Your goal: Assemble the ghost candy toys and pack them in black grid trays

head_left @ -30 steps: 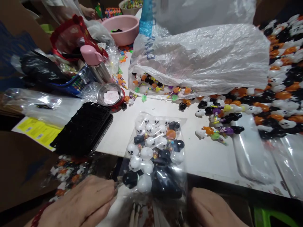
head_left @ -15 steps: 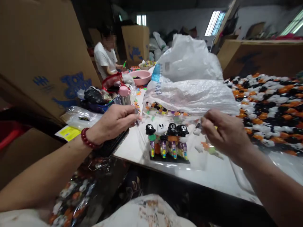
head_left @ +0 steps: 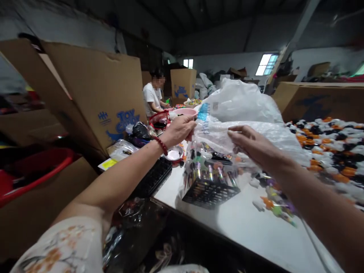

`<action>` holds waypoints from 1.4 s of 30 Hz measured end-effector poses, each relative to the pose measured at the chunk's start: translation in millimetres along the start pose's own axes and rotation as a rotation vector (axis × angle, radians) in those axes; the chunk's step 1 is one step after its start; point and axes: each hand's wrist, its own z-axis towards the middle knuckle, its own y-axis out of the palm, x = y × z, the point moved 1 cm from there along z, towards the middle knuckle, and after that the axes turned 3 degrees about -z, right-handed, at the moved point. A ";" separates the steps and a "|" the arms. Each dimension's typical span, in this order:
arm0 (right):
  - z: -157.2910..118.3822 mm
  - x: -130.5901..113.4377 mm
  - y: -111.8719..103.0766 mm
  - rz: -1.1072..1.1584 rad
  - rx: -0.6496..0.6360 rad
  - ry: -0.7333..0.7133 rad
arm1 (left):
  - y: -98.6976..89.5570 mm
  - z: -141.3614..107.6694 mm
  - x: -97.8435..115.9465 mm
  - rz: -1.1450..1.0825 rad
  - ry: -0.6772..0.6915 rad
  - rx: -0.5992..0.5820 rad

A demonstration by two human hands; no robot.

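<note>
The clear bag [head_left: 209, 167] hangs in the air above the near part of the white table [head_left: 250, 223], with a black tray [head_left: 210, 191] of small toy tubes tilted inside it. Your left hand [head_left: 180, 131] and right hand [head_left: 250, 144], held apart, each pinch a top corner. The film is thin and probably slippery, and the rigid load sags at the bottom, so grip at the mouth. Glare blurs the toys' details. Beyond lie a large plastic sack [head_left: 241, 110], loose toy figures [head_left: 327, 144], cardboard boxes [head_left: 93, 91] and a seated co-worker [head_left: 152, 98].
</note>
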 end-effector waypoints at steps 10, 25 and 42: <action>-35.6 28.7 43.6 -0.401 -0.138 -0.217 | -16.5 -16.6 -48.3 -0.075 -0.075 -0.487; -94.1 26.6 69.0 -0.203 -0.267 -0.091 | -22.4 16.6 -262.0 1.056 -0.448 -0.318; -100.4 27.7 72.8 -0.150 -0.322 -0.022 | -20.1 28.1 -309.4 1.051 -0.530 -0.342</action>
